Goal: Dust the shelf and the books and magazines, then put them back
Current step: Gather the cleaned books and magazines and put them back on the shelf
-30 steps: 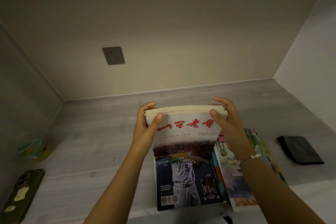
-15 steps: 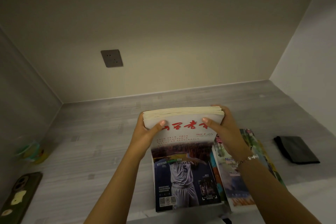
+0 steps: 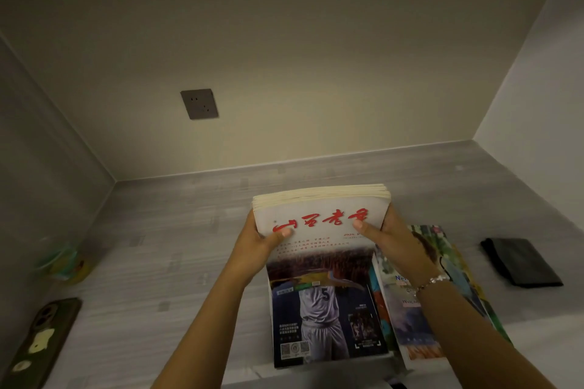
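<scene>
While bare and wide, grey shelf (image 3: 158,246) ready to take things back. Stack of magazines (image 3: 322,262) tilted up at centre front, far edge raised, probably for squaring. Gripped by left hand (image 3: 259,243) and right hand (image 3: 392,240), thumbs pinching the cover. Dark cloth (image 3: 521,262) parked well right.
</scene>
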